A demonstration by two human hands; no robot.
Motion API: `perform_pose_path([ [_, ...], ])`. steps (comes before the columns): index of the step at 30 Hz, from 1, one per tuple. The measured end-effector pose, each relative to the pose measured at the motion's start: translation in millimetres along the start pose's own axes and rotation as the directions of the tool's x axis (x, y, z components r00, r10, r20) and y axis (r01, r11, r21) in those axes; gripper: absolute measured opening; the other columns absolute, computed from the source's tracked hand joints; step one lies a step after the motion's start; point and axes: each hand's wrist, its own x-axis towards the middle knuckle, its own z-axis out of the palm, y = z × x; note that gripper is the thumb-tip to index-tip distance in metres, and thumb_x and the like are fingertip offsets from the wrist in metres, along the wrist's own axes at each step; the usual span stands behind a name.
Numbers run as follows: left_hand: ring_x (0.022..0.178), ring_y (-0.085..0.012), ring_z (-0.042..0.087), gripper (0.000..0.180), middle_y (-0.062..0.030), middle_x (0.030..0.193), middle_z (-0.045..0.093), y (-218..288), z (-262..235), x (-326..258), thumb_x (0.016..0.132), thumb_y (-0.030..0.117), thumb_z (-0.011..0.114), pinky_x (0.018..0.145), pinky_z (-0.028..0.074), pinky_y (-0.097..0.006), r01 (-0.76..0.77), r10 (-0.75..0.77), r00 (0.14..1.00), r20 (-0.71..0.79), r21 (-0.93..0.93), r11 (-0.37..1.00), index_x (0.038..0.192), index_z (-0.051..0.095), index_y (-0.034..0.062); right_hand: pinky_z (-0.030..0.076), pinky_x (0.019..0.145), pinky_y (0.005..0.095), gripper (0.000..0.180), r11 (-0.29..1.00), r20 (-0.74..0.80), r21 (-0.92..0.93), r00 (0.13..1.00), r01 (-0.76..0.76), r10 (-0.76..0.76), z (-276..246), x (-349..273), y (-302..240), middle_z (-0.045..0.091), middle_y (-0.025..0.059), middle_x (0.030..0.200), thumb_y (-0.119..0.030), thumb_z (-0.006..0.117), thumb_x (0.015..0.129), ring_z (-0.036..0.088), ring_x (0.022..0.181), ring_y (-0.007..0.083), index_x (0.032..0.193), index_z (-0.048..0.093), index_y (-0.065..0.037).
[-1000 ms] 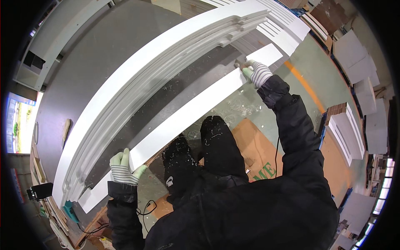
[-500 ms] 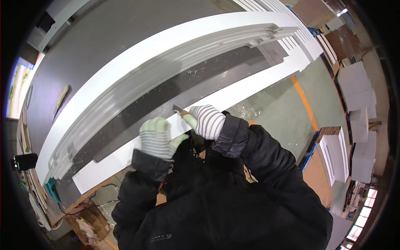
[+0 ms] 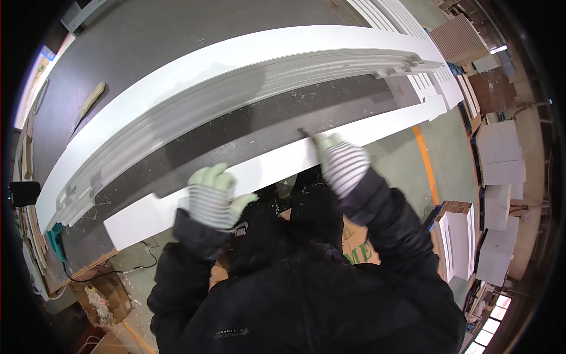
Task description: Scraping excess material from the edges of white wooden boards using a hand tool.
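Observation:
A long white board point(image 3: 274, 168) with notched ends lies along the near edge of the dark grey table. My left hand point(image 3: 211, 194), in a green and white striped glove, rests on the board with its fingers and thumb apart and holds nothing. Farther right, my right hand point(image 3: 342, 159), gloved alike, is closed on a small dark-bladed hand tool point(image 3: 303, 133). The blade sticks out past the board's far edge. Motion blurs it, and my fingers hide the handle.
A stack of white grooved boards point(image 3: 236, 76) lies beyond the near board. At the far left is a wooden-handled tool point(image 3: 89, 105). A teal power tool point(image 3: 56, 241) with a black cord sits at the table's left end. White panels point(image 3: 457, 242) stand at the right.
My right hand has moved right along the board with the tool. My left hand stays near the same stretch, now less blurred, with fingers spread. The view has shifted slightly.

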Motion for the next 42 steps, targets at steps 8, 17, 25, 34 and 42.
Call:
perform_pose_path([
  [8,0.107,-0.0423,0.050,0.065,-0.0207,0.116,0.054,35.6,17.6,33.6,0.052,0.039,0.087,0.093,0.039,-0.054,0.029,-0.030,0.999,-0.030,-0.020,0.999,0.093,0.054,0.0025,0.052,0.077,0.0448,0.033,0.937,-0.087,0.344,0.996,0.064,-0.036,-0.9,20.8,-20.2,0.066,0.0225,0.089,-0.011,0.057,0.083,0.063,0.086,0.0416,0.115,0.063,-0.002],
  [17,0.101,-0.0373,0.052,0.056,-0.0171,0.102,0.057,-2.2,8.3,-2.5,0.057,0.040,0.086,0.096,0.039,-0.054,0.004,0.000,0.999,-0.051,0.073,0.997,0.088,0.056,0.0052,0.053,0.067,0.0447,0.039,0.995,-0.009,0.088,0.999,0.040,-0.039,-1.2,7.3,-27.4,0.062,0.0220,0.084,-0.005,0.050,0.085,0.064,0.076,0.0368,0.123,0.056,-0.005],
  [25,0.116,-0.0464,0.044,0.059,-0.0252,0.129,0.047,26.6,-21.9,4.2,0.049,0.036,0.089,0.096,0.036,-0.056,0.018,-0.017,1.000,-0.010,0.021,1.000,0.086,0.053,0.0052,0.052,0.074,0.0456,0.027,0.979,0.051,0.201,0.998,0.014,-0.025,-5.7,24.7,-31.7,0.066,0.0232,0.091,-0.018,0.053,0.091,0.064,0.083,0.0397,0.111,0.063,-0.002],
  [34,0.114,-0.0421,0.046,0.054,-0.0227,0.124,0.052,-3.9,-26.8,-38.4,0.054,0.033,0.088,0.096,0.037,-0.054,0.135,-0.135,0.991,-0.015,0.066,0.989,0.089,0.057,0.0060,0.053,0.077,0.0465,0.034,0.987,0.017,0.071,0.989,0.144,-0.146,10.0,4.6,-101.0,0.065,0.0257,0.088,-0.011,0.054,0.084,0.066,0.085,0.0392,0.116,0.058,0.002],
  [42,0.113,-0.0416,0.047,0.054,-0.0225,0.124,0.052,-2.4,-17.4,-36.7,0.053,0.034,0.089,0.097,0.038,-0.053,0.158,-0.158,0.987,-0.030,0.002,0.987,0.088,0.059,0.0047,0.051,0.073,0.0465,0.026,0.968,0.035,0.252,0.999,-0.009,0.000,2.0,10.9,-114.6,0.063,0.0246,0.080,-0.015,0.056,0.087,0.062,0.079,0.0418,0.105,0.062,0.003],
])
